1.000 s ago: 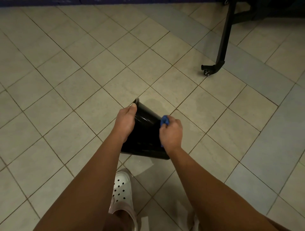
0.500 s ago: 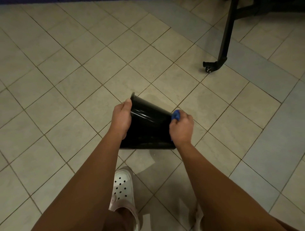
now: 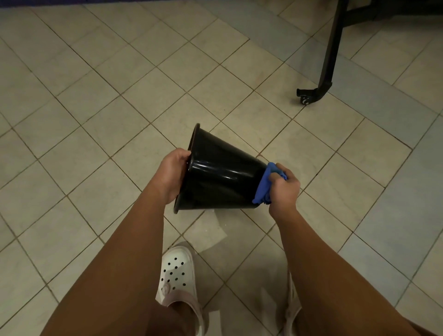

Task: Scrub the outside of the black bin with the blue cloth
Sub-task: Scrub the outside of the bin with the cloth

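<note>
Black bin (image 3: 220,177): glossy, held tipped on its side between the hands, wide rim leftward | left hand (image 3: 171,175): fingers curled over the rim, gripping it | right hand (image 3: 284,189): closed round the bunched blue cloth (image 3: 263,187), pressing it against the bin's narrow base end | tiled floor (image 3: 96,120) beneath.

We are looking down on a tiled floor (image 3: 84,120), its beige square tiles running diagonally under dim, warm light. A band of grey-blue tiles (image 3: 374,115) is crossing it at the right. A black metal leg (image 3: 332,48) is standing at the upper right, ending in a foot with a small caster (image 3: 305,99). A dark blue strip (image 3: 72,2) is edging the top.
</note>
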Demonstrator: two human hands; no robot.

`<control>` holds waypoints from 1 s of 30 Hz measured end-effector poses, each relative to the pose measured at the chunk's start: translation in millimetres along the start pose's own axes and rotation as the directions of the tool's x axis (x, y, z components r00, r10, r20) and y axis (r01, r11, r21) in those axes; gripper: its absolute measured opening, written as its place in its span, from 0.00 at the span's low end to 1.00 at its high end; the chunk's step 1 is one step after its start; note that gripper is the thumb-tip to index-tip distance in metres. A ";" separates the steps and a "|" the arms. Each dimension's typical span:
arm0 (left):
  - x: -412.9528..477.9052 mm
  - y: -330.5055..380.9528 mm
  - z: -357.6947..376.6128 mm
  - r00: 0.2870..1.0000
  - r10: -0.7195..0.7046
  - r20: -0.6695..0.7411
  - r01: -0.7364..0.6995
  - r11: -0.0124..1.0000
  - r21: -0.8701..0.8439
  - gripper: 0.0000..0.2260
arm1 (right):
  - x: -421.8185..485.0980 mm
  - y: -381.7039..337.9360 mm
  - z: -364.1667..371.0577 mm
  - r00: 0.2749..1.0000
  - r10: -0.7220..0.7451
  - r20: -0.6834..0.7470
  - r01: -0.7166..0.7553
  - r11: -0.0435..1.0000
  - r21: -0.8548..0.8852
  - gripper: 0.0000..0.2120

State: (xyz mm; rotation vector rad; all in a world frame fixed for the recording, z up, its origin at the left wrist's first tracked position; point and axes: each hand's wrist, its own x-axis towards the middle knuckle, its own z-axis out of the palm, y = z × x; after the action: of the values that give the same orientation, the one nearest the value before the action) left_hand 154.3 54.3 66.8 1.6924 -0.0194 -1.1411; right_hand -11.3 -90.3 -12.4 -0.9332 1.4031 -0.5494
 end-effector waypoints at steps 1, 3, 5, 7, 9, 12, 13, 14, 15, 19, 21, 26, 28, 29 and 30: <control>0.3 2.0 -0.8 0.999 -0.045 0.030 0.046 0.998 -0.034 0.22 | 0.0 -0.8 -1.4 1.000 0.002 0.009 -0.003 0.998 0.059 0.17; 2.4 5.6 -1.8 0.988 -0.148 0.049 0.152 0.984 -0.093 0.31 | 0.2 -3.8 -2.6 0.999 0.005 0.046 -0.012 0.988 0.155 0.18; 5.2 7.8 -0.5 0.983 -0.184 -0.006 0.182 0.977 -0.112 0.34 | -0.1 -4.1 -2.0 0.997 0.005 0.079 -0.019 0.984 0.177 0.18; 6.1 7.1 2.7 0.980 -0.188 -0.073 0.182 0.980 -0.080 0.31 | -0.1 -1.6 -2.2 0.997 0.009 0.082 -0.023 0.986 0.166 0.19; 7.4 5.3 4.4 0.975 -0.194 -0.107 0.190 0.981 -0.050 0.28 | 0.2 2.0 -3.5 0.998 0.006 0.066 -0.016 0.989 0.147 0.19; 8.2 3.6 6.4 0.970 -0.218 -0.105 0.211 0.975 -0.072 0.25 | -1.3 5.8 -6.9 0.998 -0.035 0.059 0.032 0.998 0.054 0.18; 8.4 3.6 7.5 0.970 -0.219 -0.106 0.212 0.974 -0.080 0.24 | -3.2 7.2 -6.9 0.997 -0.054 0.062 0.053 0.999 0.007 0.18; 8.5 3.3 9.0 0.970 -0.219 -0.108 0.210 0.974 -0.086 0.23 | -6.0 9.4 -6.4 0.995 -0.079 0.069 0.081 0.996 -0.041 0.18; 8.8 2.9 10.0 0.969 -0.216 -0.116 0.207 0.974 -0.087 0.22 | -9.0 12.5 -4.5 0.991 -0.113 0.078 0.120 0.989 -0.091 0.18; 9.5 3.3 11.2 0.970 -0.183 -0.158 0.171 0.981 -0.088 0.20 | -17.1 24.9 7.5 0.938 -0.310 0.155 0.343 0.893 -0.290 0.19; 9.6 4.0 10.7 0.974 -0.162 -0.161 0.148 0.985 -0.093 0.20 | -20.5 25.8 12.7 0.906 -0.378 0.190 0.422 0.834 -0.355 0.20; 7.2 2.7 13.1 0.978 -0.146 -0.150 0.137 0.988 -0.066 0.20 | -35.8 17.4 28.7 0.730 -0.541 0.418 0.680 0.636 -0.365 0.21; 7.7 1.1 12.9 0.978 -0.140 -0.155 0.134 0.990 -0.050 0.21 | -32.5 9.9 34.7 0.645 -0.572 0.506 0.762 0.528 -0.374 0.21; 8.0 1.3 12.7 0.979 -0.131 -0.155 0.125 0.991 -0.046 0.21 | -28.2 6.7 36.6 0.644 -0.571 0.508 0.764 0.500 -0.407 0.21; 8.6 1.3 13.0 0.981 -0.123 -0.152 0.119 0.992 -0.036 0.21 | -24.1 4.5 37.0 0.675 -0.561 0.479 0.738 0.496 -0.458 0.21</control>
State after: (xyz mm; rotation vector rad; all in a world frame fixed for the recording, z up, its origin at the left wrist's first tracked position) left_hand 150.7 39.8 62.1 1.7724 0.1975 -1.0917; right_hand 20.5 -60.2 -5.2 -2.0793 0.9181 -0.4805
